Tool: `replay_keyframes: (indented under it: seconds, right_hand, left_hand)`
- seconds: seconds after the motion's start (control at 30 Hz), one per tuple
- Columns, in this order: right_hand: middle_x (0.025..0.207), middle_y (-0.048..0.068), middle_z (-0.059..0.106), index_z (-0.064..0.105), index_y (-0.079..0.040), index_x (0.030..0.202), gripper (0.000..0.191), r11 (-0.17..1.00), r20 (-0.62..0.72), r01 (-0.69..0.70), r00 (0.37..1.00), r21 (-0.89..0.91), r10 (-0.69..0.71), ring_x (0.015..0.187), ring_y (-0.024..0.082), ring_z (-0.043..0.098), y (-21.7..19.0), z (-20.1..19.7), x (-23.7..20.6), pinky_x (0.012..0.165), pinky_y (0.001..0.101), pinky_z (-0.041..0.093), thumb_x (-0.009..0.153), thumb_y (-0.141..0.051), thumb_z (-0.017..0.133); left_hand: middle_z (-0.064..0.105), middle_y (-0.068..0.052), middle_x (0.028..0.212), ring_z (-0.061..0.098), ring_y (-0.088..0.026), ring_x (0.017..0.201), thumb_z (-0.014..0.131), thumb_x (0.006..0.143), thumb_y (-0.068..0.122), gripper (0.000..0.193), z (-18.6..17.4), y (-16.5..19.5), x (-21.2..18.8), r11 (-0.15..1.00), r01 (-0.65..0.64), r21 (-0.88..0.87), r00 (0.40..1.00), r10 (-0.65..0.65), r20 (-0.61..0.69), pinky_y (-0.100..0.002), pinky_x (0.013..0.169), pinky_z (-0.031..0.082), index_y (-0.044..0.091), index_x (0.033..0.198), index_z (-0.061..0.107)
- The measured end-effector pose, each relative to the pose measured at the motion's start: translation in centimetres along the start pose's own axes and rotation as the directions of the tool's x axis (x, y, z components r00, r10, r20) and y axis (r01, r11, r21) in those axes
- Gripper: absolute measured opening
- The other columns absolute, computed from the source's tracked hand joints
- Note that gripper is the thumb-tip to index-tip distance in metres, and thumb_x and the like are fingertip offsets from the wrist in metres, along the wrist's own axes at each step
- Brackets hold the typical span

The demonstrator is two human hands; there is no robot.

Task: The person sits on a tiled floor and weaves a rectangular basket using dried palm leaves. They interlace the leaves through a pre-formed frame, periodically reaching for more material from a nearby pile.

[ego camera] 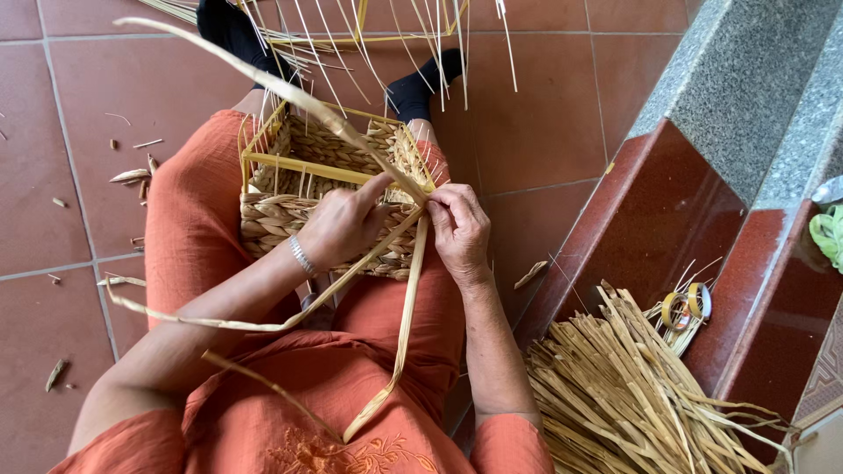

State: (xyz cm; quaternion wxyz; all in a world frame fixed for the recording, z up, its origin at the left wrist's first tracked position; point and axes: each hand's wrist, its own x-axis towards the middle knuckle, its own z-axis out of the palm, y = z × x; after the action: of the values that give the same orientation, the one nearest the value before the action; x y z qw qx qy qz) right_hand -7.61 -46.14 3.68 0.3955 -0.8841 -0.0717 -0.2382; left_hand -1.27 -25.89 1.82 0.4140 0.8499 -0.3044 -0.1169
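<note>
A half-woven straw basket [290, 219] on a yellow wire frame [334, 168] rests on my lap, over orange clothing. My left hand [344, 224] presses on the basket's near right corner and pinches a long flat straw strip [263, 83] that rises up and away to the left. My right hand [459, 230] grips another dried strip [406, 316] at the same corner; it hangs down over my lap. A third strip [263, 320] curves off toward my left elbow. Thin upright spokes [439, 44] stick up from the frame's far side.
A bundle of dried straw strips [615, 386] lies on the floor to my right, beside red-tiled steps with a grey stone edge [729, 79]. Two tape rolls [685, 307] sit near the bundle. Straw scraps [132, 175] litter the red tiles at left.
</note>
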Motion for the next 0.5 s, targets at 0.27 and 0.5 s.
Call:
replay_keyframes:
  seconds: [0.27,0.5]
  right_hand:
    - [0.103,0.010,0.069,0.062,-0.002,0.105,0.010,0.995,0.019,-0.031,0.999,0.095,0.030,0.094,0.025,0.071,2.1,-1.0,-0.9,0.082,0.0335,0.059,0.099,-0.001,0.070]
    - [0.103,0.010,0.070,0.063,-0.001,0.106,0.010,0.984,-0.026,-0.089,0.995,0.156,0.094,0.089,0.021,0.069,2.8,-1.2,-1.8,0.079,0.0312,0.058,0.099,0.000,0.070]
  left_hand:
    - [0.073,-0.013,0.074,0.074,-0.025,0.064,0.072,0.083,0.011,0.031,2.2,1.6,5.4,0.972,-0.036,-0.231,0.997,0.051,0.060,-0.038,0.062,0.060,0.009,0.114,0.073]
    - [0.074,-0.016,0.084,0.074,-0.030,0.074,0.074,0.088,0.012,0.012,2.9,2.7,4.1,0.975,-0.125,-0.186,0.982,0.095,-0.164,-0.040,0.067,0.060,0.005,0.097,0.075]
